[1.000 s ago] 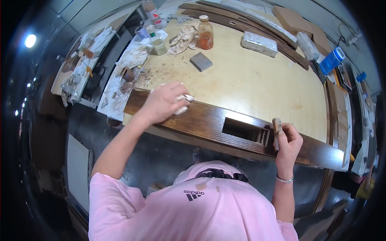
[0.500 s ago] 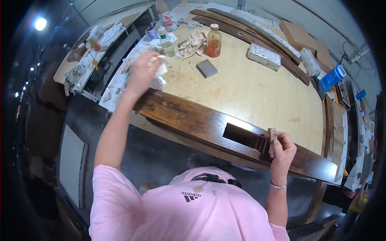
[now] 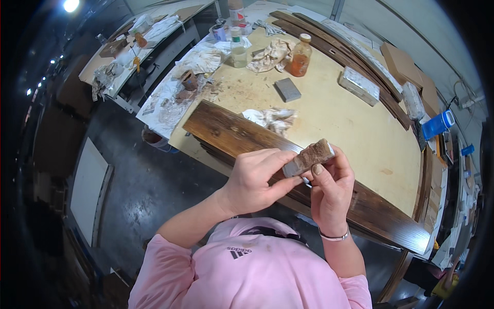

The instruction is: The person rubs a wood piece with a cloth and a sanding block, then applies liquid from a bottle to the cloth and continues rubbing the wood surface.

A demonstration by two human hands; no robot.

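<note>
Both hands are together in front of me, above a long dark-brown stained wooden board (image 3: 231,131). My left hand (image 3: 254,180) pinches one end of a small brown-stained block, like a sanding block (image 3: 311,157), between thumb and fingers. The other end is gripped by my right hand (image 3: 333,193), its thumb on the near side. The block's rough brown face is turned up toward me. A crumpled white rag (image 3: 270,119) with brown stains lies on the table just behind the board. My hands hide the slot in the board.
On the pale tabletop (image 3: 360,139) are a grey block (image 3: 287,89), a bottle of orange-brown liquid (image 3: 300,56), a crumpled stained cloth (image 3: 270,55) and a wrapped block (image 3: 359,86). A small brown container (image 3: 189,80) stands at the left. Dark wooden strips (image 3: 350,56) lie along the far side.
My left hand has let go of the white rag, now lying behind the board, and come right to take hold of the block. My right hand has raised the block off the board.
</note>
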